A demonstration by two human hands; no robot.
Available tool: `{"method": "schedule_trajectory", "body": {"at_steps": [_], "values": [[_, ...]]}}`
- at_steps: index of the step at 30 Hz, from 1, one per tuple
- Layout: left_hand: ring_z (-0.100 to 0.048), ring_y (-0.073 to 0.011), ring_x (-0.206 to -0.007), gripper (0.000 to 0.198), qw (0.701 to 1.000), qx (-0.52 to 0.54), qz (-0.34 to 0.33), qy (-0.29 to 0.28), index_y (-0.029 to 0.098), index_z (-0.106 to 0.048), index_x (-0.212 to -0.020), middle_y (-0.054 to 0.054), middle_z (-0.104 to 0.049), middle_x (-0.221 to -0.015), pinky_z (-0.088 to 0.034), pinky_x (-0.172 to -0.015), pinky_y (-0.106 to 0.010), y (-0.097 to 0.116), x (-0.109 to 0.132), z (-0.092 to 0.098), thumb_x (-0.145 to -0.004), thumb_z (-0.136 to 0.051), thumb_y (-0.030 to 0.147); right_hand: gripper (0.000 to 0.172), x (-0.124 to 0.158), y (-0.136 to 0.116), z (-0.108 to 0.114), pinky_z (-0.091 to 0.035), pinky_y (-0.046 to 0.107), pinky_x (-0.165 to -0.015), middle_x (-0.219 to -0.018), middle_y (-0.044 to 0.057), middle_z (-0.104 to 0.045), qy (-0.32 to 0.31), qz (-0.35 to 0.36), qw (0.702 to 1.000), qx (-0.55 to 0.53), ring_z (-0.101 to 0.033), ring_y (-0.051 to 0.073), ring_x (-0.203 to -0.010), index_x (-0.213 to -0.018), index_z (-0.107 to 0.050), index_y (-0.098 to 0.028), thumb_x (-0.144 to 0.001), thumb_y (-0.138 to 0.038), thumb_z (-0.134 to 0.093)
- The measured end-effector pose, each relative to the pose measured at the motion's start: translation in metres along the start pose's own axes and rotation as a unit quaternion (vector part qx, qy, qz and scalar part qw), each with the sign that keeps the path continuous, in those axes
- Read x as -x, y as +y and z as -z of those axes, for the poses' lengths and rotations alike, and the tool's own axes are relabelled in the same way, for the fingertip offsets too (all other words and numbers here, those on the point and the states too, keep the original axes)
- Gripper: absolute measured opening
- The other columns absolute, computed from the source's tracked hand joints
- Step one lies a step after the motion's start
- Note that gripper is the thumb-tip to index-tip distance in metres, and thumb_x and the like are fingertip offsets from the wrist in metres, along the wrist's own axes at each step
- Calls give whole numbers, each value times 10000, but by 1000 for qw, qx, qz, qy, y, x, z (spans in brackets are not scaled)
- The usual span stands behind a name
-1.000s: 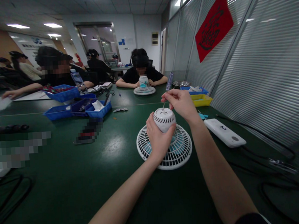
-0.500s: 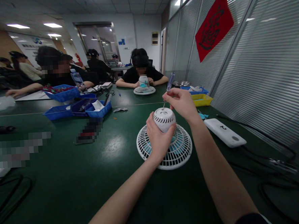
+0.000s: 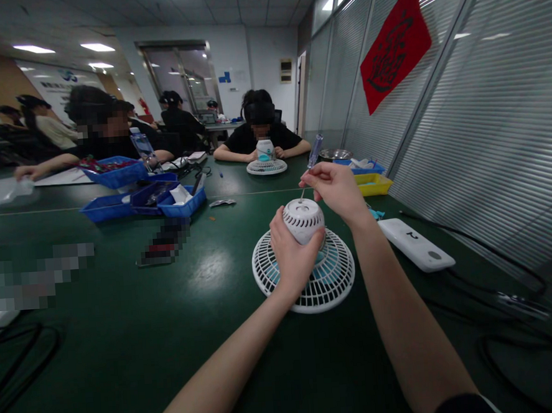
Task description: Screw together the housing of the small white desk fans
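While the left hand (image 3: pixel 294 260) cups a round, slotted fan (image 3: pixel 304 221), the right hand (image 3: pixel 334 185) pinches a screwdriver (image 3: pixel 315 151)

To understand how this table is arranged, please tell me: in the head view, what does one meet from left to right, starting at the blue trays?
Blue trays → small pale strip → left hand on the near white fan → right hand with the screwdriver → yellow tray → white oblong device.

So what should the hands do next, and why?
Probably the right hand should give the screwdriver a small twist: the screwdriver's tip is at the top of the white fan housing, and the left hand grips the housing's side.
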State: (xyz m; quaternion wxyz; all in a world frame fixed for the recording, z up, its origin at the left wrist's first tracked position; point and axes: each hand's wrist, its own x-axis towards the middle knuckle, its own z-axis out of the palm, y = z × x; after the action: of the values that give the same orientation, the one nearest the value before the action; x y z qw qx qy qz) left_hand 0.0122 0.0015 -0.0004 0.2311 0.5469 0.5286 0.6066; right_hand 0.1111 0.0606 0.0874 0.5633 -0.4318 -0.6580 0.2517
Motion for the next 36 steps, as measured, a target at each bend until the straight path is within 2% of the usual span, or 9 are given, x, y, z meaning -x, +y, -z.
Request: {"method": "schedule_trajectory", "body": {"at_steps": [3, 8, 14, 20, 28, 36], "values": [[-448, -330, -1369, 755, 1000, 1, 0, 0, 213, -394, -1348, -139, -495, -1379, -326, -1166, -522, 0, 0, 0, -684, -741, 307, 79, 0, -2, 0, -398, 222, -447, -777, 54, -732, -8, -3, 1000, 9, -468, 54, -433, -770, -646, -146, -831, -162, -598], [-449, -336, -1365, 759, 1000, 0, 1, -4, 203, -393, -1354, -150, -490, -1388, -320, -1168, -522, 0, 0, 0, -688, -739, 313, 134, 1, -3, 1, -401, 227, -456, -794, 56, -727, -4, 7, 999, 40, -470, 55, -441, -805, -668, -144, -861, -242, -596], [-448, -339, -1365, 766, 1000, -4, 1, -4, 213, -393, -1355, -143, -495, -1373, -319, -1167, -524, 0, 0, 0, -684, -744, 322, 132, 3, -3, 1, -375, 213, -438, -766, 33, -679, 10, 34, 997, 67, -517, 77, -511, -766, -646, -158, -816, -280, -639], [-446, -343, -1370, 752, 1000, -1, 0, 3, 229, -394, -1346, -139, -503, -1360, -321, -1158, -541, 1, 0, 0, -682, -738, 315, 163, 3, 0, 1, -390, 209, -444, -759, 42, -672, 8, 27, 998, 54, -561, 105, -588, -772, -633, -163, -799, -319, -670], [-443, -336, -1372, 764, 1000, -6, 1, -5, 211, -384, -1357, -146, -497, -1375, -314, -1167, -529, -1, 0, 0, -685, -729, 328, 297, 2, 1, 1, -383, 226, -430, -692, 16, -664, 19, 14, 999, 49, -499, 78, -472, -713, -565, -189, -766, -419, -744], [-447, -334, -1370, 750, 1000, 2, 3, -1, 217, -398, -1339, -148, -493, -1375, -318, -1165, -525, 1, 0, -1, -678, -735, 322, 220, 0, 0, -1, -371, 218, -431, -683, 23, -686, 23, -3, 1000, 19, -492, 67, -442, -692, -557, -181, -783, -262, -739]]}}
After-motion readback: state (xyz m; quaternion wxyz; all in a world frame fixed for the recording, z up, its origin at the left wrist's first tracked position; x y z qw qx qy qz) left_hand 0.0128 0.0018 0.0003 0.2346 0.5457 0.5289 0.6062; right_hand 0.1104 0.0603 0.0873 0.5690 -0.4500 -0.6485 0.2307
